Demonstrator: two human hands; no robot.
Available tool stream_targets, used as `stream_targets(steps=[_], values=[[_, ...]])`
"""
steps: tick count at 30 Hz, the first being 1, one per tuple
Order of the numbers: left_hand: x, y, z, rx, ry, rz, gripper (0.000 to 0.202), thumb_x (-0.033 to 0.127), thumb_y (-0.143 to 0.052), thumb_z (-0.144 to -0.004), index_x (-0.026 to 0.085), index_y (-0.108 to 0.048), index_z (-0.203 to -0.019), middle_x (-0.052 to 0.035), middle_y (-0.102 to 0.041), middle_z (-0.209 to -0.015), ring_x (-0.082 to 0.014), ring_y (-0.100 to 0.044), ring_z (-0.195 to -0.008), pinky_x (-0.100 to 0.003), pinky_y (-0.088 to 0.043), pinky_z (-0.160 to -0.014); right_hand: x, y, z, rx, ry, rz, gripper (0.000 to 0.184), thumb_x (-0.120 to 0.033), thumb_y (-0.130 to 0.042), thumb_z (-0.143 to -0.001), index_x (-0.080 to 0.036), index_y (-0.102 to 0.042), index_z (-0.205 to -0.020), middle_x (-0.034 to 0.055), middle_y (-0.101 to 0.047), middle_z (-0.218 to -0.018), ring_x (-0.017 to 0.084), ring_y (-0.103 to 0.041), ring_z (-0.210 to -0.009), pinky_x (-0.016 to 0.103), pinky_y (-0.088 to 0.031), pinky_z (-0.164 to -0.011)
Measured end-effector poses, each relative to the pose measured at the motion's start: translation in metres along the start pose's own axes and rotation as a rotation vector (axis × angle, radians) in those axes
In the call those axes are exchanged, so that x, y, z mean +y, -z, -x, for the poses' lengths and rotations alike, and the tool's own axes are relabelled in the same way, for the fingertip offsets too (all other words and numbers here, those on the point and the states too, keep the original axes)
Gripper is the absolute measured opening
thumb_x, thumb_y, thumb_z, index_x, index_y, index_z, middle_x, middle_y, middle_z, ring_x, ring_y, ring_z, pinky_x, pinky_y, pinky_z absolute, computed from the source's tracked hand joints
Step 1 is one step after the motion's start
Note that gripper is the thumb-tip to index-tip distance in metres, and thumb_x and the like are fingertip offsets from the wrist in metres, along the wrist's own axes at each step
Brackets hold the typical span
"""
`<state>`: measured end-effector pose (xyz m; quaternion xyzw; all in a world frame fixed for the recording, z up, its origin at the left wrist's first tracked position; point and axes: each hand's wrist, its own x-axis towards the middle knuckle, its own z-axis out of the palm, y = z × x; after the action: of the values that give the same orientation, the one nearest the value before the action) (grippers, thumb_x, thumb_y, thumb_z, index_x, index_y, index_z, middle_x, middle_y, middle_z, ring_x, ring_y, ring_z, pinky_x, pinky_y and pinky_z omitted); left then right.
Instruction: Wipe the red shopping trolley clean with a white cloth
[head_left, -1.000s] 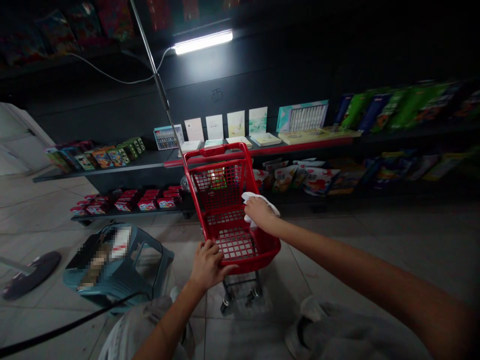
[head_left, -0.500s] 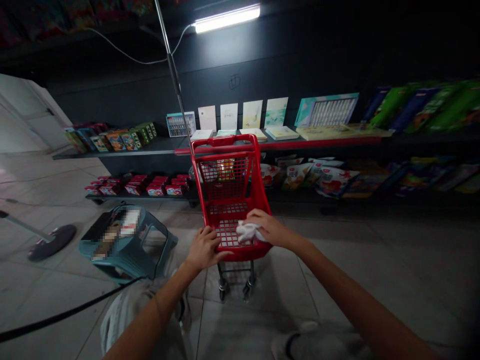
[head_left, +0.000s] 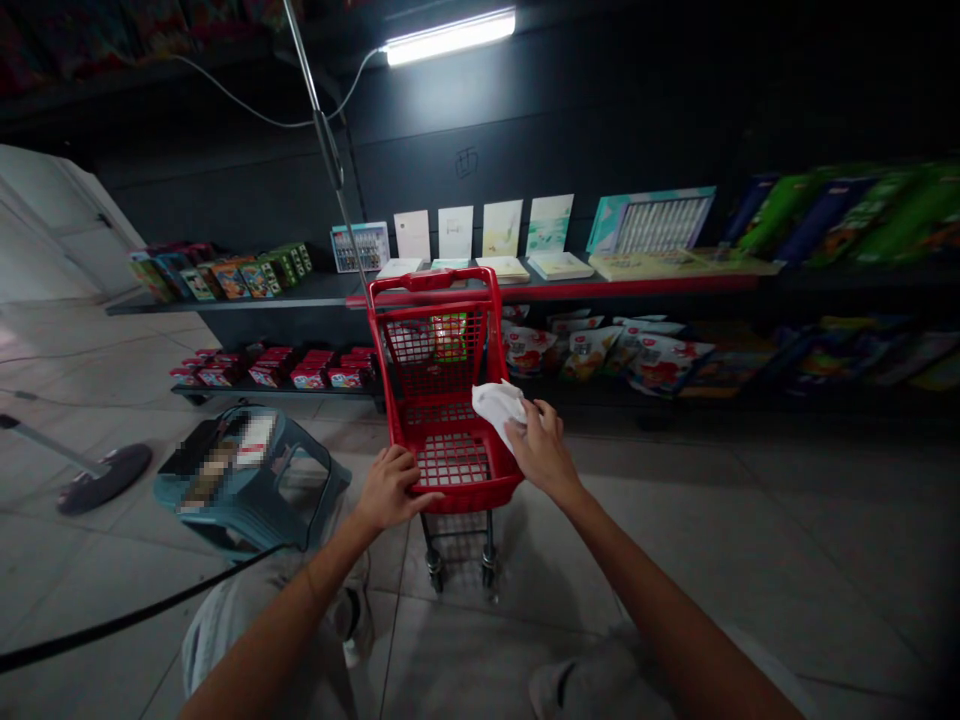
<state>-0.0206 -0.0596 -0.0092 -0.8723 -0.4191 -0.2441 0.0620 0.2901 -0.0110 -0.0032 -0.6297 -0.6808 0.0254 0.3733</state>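
Presently, the left hand (head_left: pixel 390 487) clasps the near rim of the red cart (head_left: pixel 431 282), fingers curled over the edge, apparently bracing it on its wheels. At the cart's right rim, the right hand (head_left: pixel 541 447) clutches a bunched white cloth (head_left: pixel 499 403), lying against that rim's top.

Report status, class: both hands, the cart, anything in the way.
Left hand grips red cart at near rim. Right hand holds white cloth at cart's right rim. Blue stool close on left, apart from cart.
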Motion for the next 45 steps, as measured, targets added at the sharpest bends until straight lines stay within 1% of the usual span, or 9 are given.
stream_targets(steps=[3, 8, 16, 20, 25, 29, 34, 40, 45], values=[[-0.005, 0.003, 0.003, 0.000, -0.005, 0.029, 0.046, 0.061, -0.068, -0.094, 0.022, -0.065, -0.070, -0.0065, -0.064, -0.082, -0.0236, -0.055, -0.093, -0.040, -0.044, -0.082, -0.018, 0.009, 0.009, -0.092, 0.057, 0.060, 0.051, -0.029, -0.050, -0.098, -0.016, -0.053, -0.148, 0.0183, -0.049, -0.145, 0.035, -0.050, -0.128, 0.051, -0.052, -0.106], [-0.010, -0.001, 0.006, 0.055, -0.012, 0.060, 0.045, 0.060, -0.071, -0.091, 0.021, -0.065, -0.070, -0.0067, -0.064, -0.083, -0.0235, -0.055, -0.093, -0.040, -0.045, -0.082, -0.034, 0.028, 0.013, -0.177, 0.104, 0.114, 0.040, -0.013, -0.053, -0.092, -0.022, -0.063, -0.129, 0.0136, -0.055, -0.137, 0.029, -0.055, -0.122, 0.040, -0.055, -0.097], [-0.009, -0.007, 0.004, 0.095, -0.022, 0.089, 0.046, 0.062, -0.070, -0.091, 0.021, -0.067, -0.070, -0.0071, -0.065, -0.085, -0.0230, -0.056, -0.092, -0.041, -0.047, -0.085, -0.024, 0.037, 0.011, -0.245, 0.200, 0.075, 0.024, -0.014, -0.060, -0.086, -0.021, -0.068, -0.108, 0.0089, -0.062, -0.124, 0.025, -0.059, -0.117, 0.033, -0.053, -0.094], [-0.002, 0.002, 0.003, 0.042, 0.011, 0.102, 0.041, 0.044, -0.051, -0.104, 0.021, -0.070, -0.076, -0.0077, -0.066, -0.088, -0.0220, -0.055, -0.092, -0.041, -0.046, -0.084, -0.024, 0.047, 0.009, -0.311, 0.215, 0.065, 0.018, -0.016, -0.062, -0.085, -0.022, -0.069, -0.100, 0.0065, -0.065, -0.116, 0.021, -0.063, -0.107, 0.030, -0.051, -0.090], [0.007, 0.006, 0.001, 0.051, 0.047, 0.069, 0.040, 0.034, -0.047, -0.105, 0.021, -0.068, -0.074, -0.0073, -0.066, -0.085, -0.0221, -0.054, -0.091, -0.040, -0.044, -0.083, -0.034, 0.058, 0.013, -0.409, 0.295, 0.145, 0.015, -0.017, -0.063, -0.086, -0.024, -0.071, -0.096, 0.0069, -0.069, -0.109, 0.021, -0.063, -0.098, 0.029, -0.051, -0.080], [0.008, 0.004, 0.001, 0.021, 0.050, 0.063, 0.040, 0.033, -0.047, -0.105, 0.021, -0.066, -0.072, -0.0072, -0.066, -0.084, -0.0224, -0.055, -0.092, -0.040, -0.045, -0.084, -0.014, 0.054, 0.006, -0.314, 0.237, 0.042, 0.026, -0.018, -0.061, -0.088, -0.024, -0.071, -0.111, 0.0081, -0.065, -0.122, 0.023, -0.063, -0.108, 0.032, -0.054, -0.089], [0.010, 0.000, 0.002, 0.021, 0.052, 0.089, 0.039, 0.032, -0.047, -0.105, 0.021, -0.065, -0.072, -0.0069, -0.066, -0.083, -0.0225, -0.056, -0.094, -0.042, -0.045, -0.089, 0.009, 0.038, -0.007, -0.120, 0.098, -0.093, 0.034, -0.024, -0.057, -0.092, -0.020, -0.068, -0.124, 0.0098, -0.062, -0.123, 0.025, -0.065, -0.111, 0.038, -0.054, -0.099], [0.013, 0.002, 0.003, 0.038, 0.072, 0.070, 0.037, 0.032, -0.048, -0.104, 0.021, -0.066, -0.073, -0.0072, -0.067, -0.086, -0.0232, -0.056, -0.096, -0.042, -0.045, -0.088, -0.025, 0.035, 0.008, -0.206, 0.235, 0.113, 0.026, -0.016, -0.063, -0.085, -0.022, -0.071, -0.108, 0.0092, -0.066, -0.122, 0.027, -0.059, -0.113, 0.034, -0.055, -0.085], [0.018, 0.005, 0.000, 0.059, 0.106, 0.056, 0.035, 0.030, -0.048, -0.103, 0.022, -0.065, -0.073, -0.0072, -0.068, -0.086, -0.0232, -0.057, -0.094, -0.042, -0.043, -0.085, -0.030, 0.040, 0.010, -0.186, 0.180, 0.130, 0.025, -0.018, -0.062, -0.088, -0.025, -0.070, -0.111, 0.0079, -0.065, -0.123, 0.025, -0.060, -0.113, 0.031, -0.053, -0.077]])
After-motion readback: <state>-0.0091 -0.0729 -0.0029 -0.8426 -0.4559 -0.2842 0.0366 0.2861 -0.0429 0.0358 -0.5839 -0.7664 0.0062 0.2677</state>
